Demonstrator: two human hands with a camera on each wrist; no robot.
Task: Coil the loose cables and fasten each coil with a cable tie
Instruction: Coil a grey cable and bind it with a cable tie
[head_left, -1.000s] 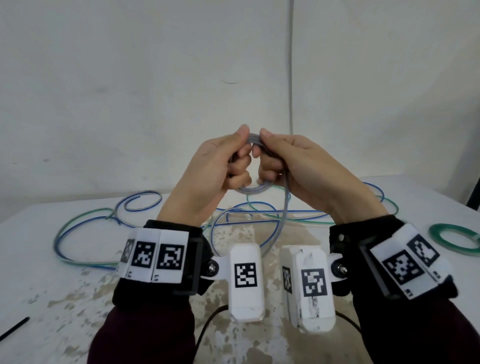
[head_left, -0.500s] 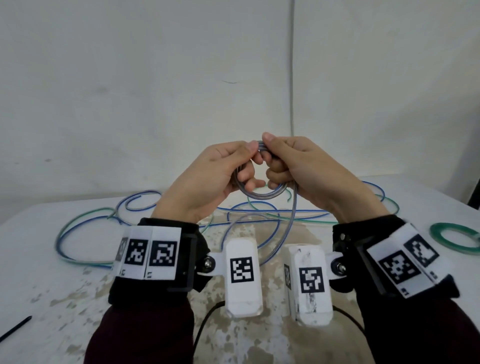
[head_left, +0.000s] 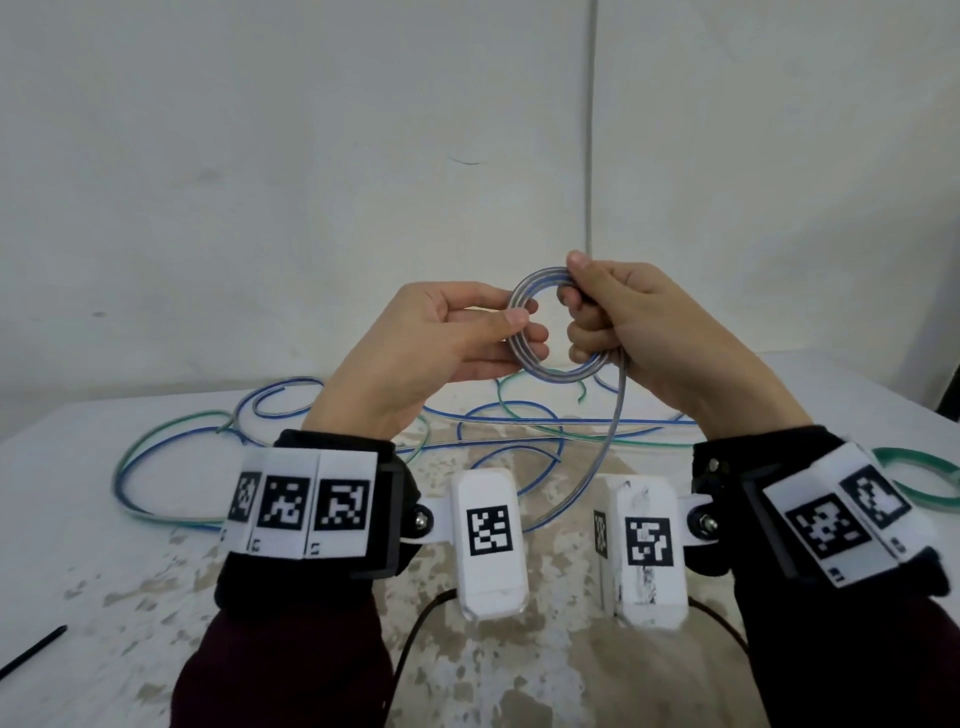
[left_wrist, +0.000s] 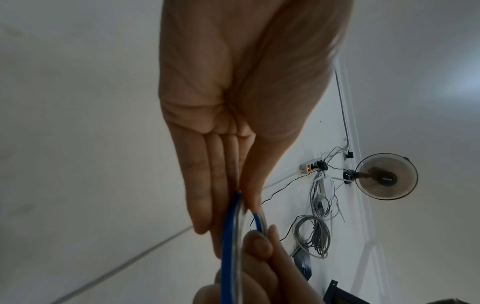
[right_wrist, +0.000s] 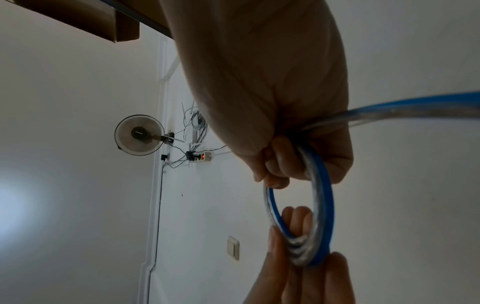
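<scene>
Head view: small round coil of clear-and-blue striped cable (head_left: 556, 325) now seen opened into full ring between hands; half second ago hands were bunched together over it. Coil held above stained white table (head_left: 130, 597). Left hand (head_left: 431, 348) pinched on coil at 9 o'clock, thumb over straight fingers. Right hand (head_left: 654, 332) curled round coil at 2 o'clock. Uncoiled tail (head_left: 608, 441) hung from 4 o'clock toward table. Judged: another turn laid; more blue and green loose cables (head_left: 171, 447) left; thin black cable tie (head_left: 31, 652) untouched at 8 o'clock.
</scene>
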